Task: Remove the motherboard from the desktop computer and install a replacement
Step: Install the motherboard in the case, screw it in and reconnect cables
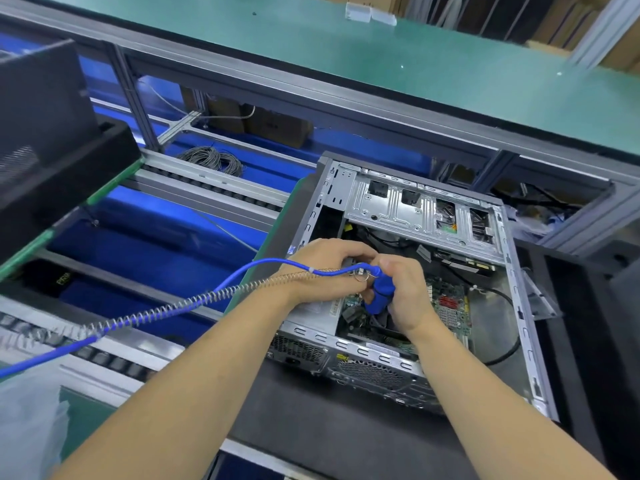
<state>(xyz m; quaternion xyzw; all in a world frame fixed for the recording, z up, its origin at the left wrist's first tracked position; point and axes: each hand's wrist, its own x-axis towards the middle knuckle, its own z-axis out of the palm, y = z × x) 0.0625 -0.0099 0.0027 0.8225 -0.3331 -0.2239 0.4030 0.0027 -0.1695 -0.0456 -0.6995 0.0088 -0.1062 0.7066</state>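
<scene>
An open desktop computer case (519, 306) lies on its side on a black mat. Its green motherboard (450, 306) shows inside, partly hidden by my hands. A blue electric screwdriver (381, 294) stands upright over the board. My right hand (408, 296) grips its body from the right. My left hand (329, 271) is curled around its top from the left. A blue cable (263, 265) with a coiled spring runs from the tool's top off to the left. The tool's tip is hidden.
A silver drive bracket (415, 209) spans the case's far side. A black cable (505, 299) loops on the case floor at right. Roller conveyor rails (207, 188) and blue bins lie to the left. A black box (52, 133) stands at far left. A green bench (381, 57) runs behind.
</scene>
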